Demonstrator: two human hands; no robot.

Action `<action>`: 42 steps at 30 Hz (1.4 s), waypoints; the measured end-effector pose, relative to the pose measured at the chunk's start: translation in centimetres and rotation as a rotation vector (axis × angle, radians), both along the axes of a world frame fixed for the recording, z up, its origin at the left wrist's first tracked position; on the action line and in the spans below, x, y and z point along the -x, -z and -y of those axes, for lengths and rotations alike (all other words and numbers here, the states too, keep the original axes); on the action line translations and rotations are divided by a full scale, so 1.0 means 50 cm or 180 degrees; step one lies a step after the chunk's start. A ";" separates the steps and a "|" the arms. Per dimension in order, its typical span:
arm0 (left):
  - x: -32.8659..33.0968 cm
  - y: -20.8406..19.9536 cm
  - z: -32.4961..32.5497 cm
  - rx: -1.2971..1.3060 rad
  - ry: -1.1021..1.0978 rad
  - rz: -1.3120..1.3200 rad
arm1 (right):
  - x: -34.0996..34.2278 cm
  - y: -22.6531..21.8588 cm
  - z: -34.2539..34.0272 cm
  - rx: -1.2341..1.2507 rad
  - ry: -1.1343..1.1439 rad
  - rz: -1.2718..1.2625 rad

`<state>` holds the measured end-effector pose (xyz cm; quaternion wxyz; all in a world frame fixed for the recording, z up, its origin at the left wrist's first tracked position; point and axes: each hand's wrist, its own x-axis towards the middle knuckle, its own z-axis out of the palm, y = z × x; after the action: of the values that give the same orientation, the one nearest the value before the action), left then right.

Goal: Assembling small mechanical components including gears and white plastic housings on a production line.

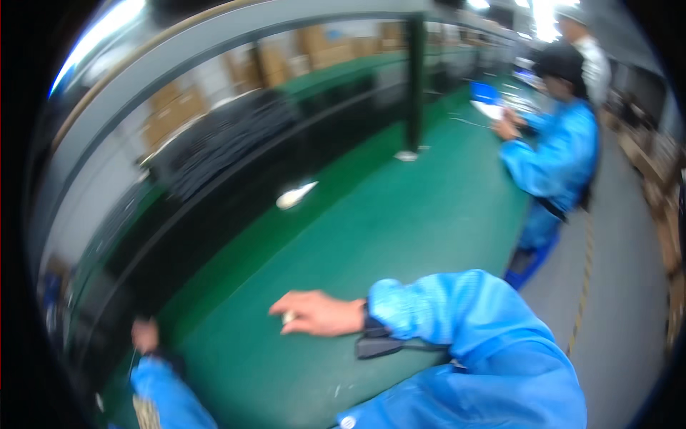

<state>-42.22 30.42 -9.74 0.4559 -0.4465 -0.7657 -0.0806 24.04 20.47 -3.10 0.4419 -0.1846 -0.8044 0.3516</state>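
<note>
My right hand [321, 313] reaches leftward over the green table mat [386, 236], its thumb and fingers curled around a small pale piece [288, 317], too blurred to name. A dark strap circles that wrist, and a black box-shaped device [379, 347] with a cable hangs by it. At the lower left, my left hand [145, 334] is near the table's far edge, smeared by motion. A thin pale line [133, 361] shows beside it; whether the fingers hold it is unclear. Farther off lies a white tapered object [295, 195], blurred, on the table.
A dark green post [414, 86] rises from the table. Behind the table are a dark ribbed surface [221, 136] and cardboard boxes [175, 114]. At right, a co-worker in blue [554, 150] holds something white near a blue item [484, 93]; another person [589, 57] stands beyond.
</note>
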 end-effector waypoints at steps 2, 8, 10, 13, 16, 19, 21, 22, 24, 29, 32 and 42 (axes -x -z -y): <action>-0.063 0.053 -0.123 0.0280 0.0613 0.0514 | -0.031 0.026 -0.015 -0.0074 0.0085 0.0217; -0.200 -0.062 -0.162 0.1306 0.0363 0.2414 | -0.064 -0.005 0.013 0.0417 0.0094 0.0788; -0.198 -0.071 -0.159 0.1277 0.0594 0.2248 | -0.056 -0.002 0.011 0.0323 0.0111 0.0809; -0.190 -0.075 -0.159 0.0960 0.1114 0.1951 | -0.043 0.003 0.009 0.0047 0.0216 0.0767; -0.264 -0.083 -0.147 0.0630 0.1627 0.2403 | -0.046 -0.002 -0.004 0.0433 0.0149 0.0735; -0.560 -0.217 -0.056 0.0983 0.2411 0.4652 | -0.075 0.006 -0.004 0.0880 0.0222 0.0477; -0.737 -0.306 0.065 0.1021 0.3160 0.4870 | -0.074 0.011 -0.007 0.0100 0.0560 -0.0026; -0.788 -0.329 0.113 0.1063 0.3477 0.4986 | -0.069 0.003 -0.003 0.0175 0.0592 -0.0345; -0.870 -0.353 0.191 0.1190 0.3880 0.5107 | -0.071 -0.024 -0.005 0.0099 0.0698 -0.0420; -0.990 -0.409 0.404 0.1428 0.3636 0.5507 | -0.064 -0.087 0.003 0.0957 0.0461 -0.1246; -1.019 -0.384 0.469 0.1708 0.3624 0.5880 | -0.100 -0.132 0.034 0.1942 -0.0390 -0.1353; -0.971 -0.242 0.514 0.0869 0.4040 0.6543 | -0.054 -0.108 0.111 0.3200 -0.1362 -0.0315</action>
<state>6.36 4.72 2.34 -0.5349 -0.5142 -0.4176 -0.5245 26.73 14.93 2.33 0.2553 -0.1885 -0.5352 0.7829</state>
